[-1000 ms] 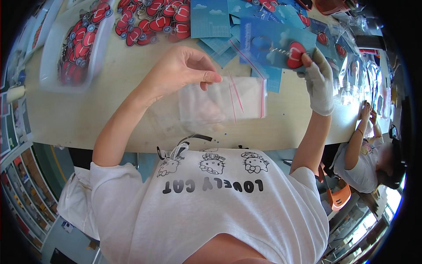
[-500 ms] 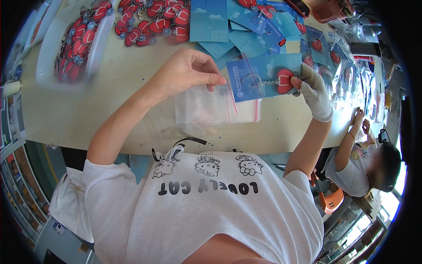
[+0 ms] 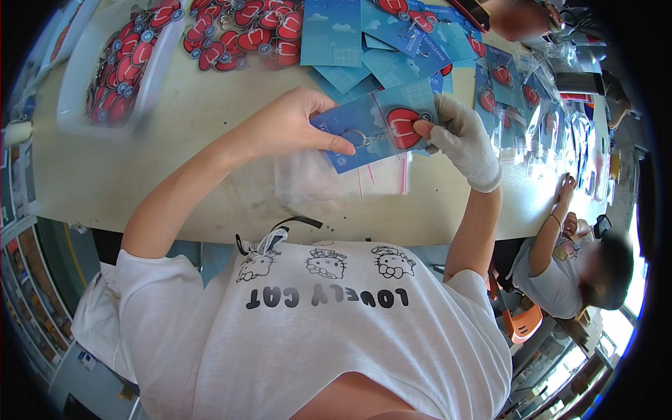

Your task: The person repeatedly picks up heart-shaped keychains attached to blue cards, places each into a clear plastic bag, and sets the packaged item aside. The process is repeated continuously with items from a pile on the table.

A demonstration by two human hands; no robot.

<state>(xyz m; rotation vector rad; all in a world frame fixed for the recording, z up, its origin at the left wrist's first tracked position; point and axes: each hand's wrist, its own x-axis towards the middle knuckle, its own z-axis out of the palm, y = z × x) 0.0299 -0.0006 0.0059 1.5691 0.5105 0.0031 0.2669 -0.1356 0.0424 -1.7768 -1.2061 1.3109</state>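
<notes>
Between my hands is a blue printed card (image 3: 339,157) with a red heart-shaped keychain (image 3: 402,129) lying on its face, its metal chain and ring stretched toward the left. A thin red line crosses the card, like the seal of a clear zip bag. My bare left hand (image 3: 297,124) pinches the card's left end, thumb in front and fingers behind. My right hand (image 3: 467,143), in a white glove with the thumb bare, grips the right end, its thumb at the keychain. Below the card, clear zip bags (image 3: 308,178) with red seal lines lie on the table.
A translucent bin (image 3: 73,98) of red keychains stands at the far left, beside a loose keychain pile (image 3: 245,31). Blue cards (image 3: 332,35) lie spread at the back. Packed bags (image 3: 514,133) cover the right side of the table (image 3: 105,182). Another person (image 3: 553,273) sits at right.
The card and keychain have moved left and tilted, with my right hand. My left hand, formerly at the card's left edge, now grips that end.
</notes>
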